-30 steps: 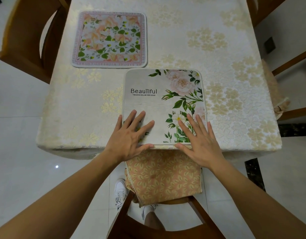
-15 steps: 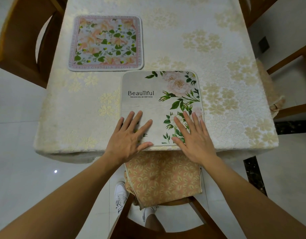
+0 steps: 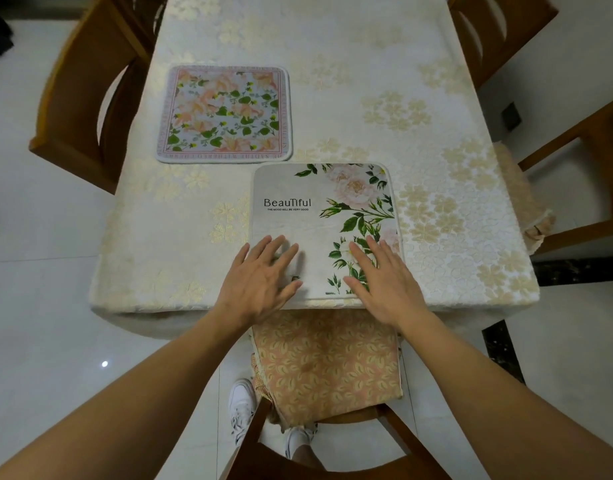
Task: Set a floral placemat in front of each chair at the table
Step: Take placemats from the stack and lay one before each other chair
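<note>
A: Where does the "Beautiful" placemat (image 3: 319,216) lie?

B: Flat at the near edge of the table (image 3: 384,64), square before the near chair (image 3: 327,362). The left hand (image 3: 260,282) and right hand (image 3: 384,284) rest on its near half, fingers straight and spread, palms down, pinching nothing.

A: And the other one?

B: The pink-bordered placemat (image 3: 225,114) lies farther up the table, toward its left side, facing the left chair (image 3: 90,98).

A: How would the mat handle?

B: It looks thin, soft and light, likely floppy if lifted by one corner. Flat palms can slide it; for carrying, pinching two opposite edges seems safest. The tablecloth (image 3: 159,237) may bunch beneath it.
</note>
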### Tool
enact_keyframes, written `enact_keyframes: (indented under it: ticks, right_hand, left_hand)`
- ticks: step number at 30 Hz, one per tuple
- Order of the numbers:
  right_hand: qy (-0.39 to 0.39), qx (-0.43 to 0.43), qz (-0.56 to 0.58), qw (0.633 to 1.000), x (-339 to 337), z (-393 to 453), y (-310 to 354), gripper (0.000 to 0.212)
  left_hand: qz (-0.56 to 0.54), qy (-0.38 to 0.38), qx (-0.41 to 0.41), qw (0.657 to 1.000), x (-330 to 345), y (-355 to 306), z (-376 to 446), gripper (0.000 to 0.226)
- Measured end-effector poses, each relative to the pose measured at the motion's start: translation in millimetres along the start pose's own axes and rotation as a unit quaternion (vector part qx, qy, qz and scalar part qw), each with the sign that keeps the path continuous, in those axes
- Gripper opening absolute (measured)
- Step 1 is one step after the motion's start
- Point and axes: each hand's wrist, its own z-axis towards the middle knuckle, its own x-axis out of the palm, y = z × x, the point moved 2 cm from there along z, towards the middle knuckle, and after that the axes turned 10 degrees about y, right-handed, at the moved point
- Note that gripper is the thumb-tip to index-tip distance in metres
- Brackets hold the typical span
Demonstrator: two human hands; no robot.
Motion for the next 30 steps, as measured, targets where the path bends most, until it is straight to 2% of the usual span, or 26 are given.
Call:
enact_keyframes:
  ticks: [5,10,18,23,30]
  right_hand:
    - [-0.046,0.003,0.033,0.998,-25.6,-22.0,16.4,0.063]
    - [-0.097,-0.012,0.060,0.993,-51.5,-47.8,42.6,0.060]
    - [-0.226,-0.035,0.073,0.971,-74.5,-103.6,95.9,0.052]
    - [-0.243,-0.026,0.079,0.966,-65.9,-138.8,125.5,0.052]
    - [-0.243,0.011,0.076,0.967,-43.6,-190.0,152.3,0.055]
  left_hand:
    - [-0.022,-0.029,-0.022,0.999,-29.1,-0.3,-25.6,0.064]
    - [-0.021,-0.095,-0.020,0.995,-58.3,-4.4,-57.6,0.056]
    - [0.002,-0.151,-0.007,0.988,-98.2,-5.2,-112.1,0.055]
    - [0.008,-0.143,-0.010,0.990,-108.8,-0.9,-144.5,0.054]
    - [-0.006,-0.127,0.024,0.992,-90.2,6.7,-189.4,0.054]
